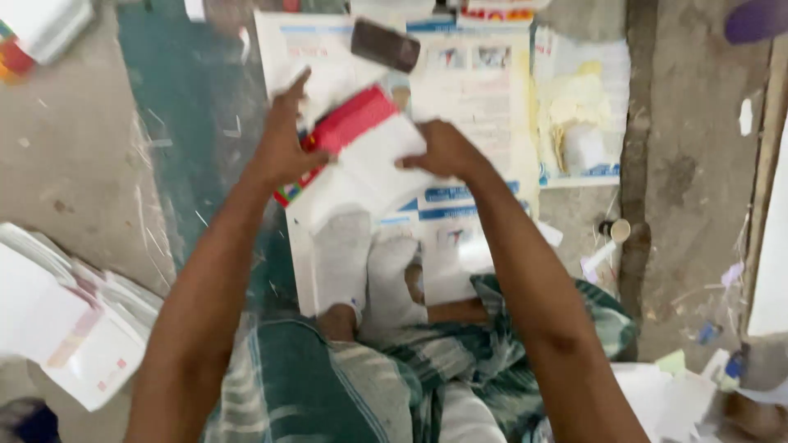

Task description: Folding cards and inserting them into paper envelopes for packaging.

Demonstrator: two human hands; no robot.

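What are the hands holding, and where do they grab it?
Both hands hold a red and white folded paper piece. The left hand grips its left edge; the right hand presses on its right side.

Soft, even daylight fills the scene — bright enough, with no hard-edged shadows anywhere on the concrete floor [74,156]. The brightest patch lies at the right edge, where a white sheet [771,246] is washed out to plain white. The stack of white papers [57,312] at lower left is also nearly blown out. Motion blur smears both hands: the left hand [283,143] and the right hand [447,152] lack crisp outlines, and the red-and-white paper [361,139] between them is soft. Print on the large sheets [476,82] beyond is illegible — the whole frame looks slightly hazy and low in detail.
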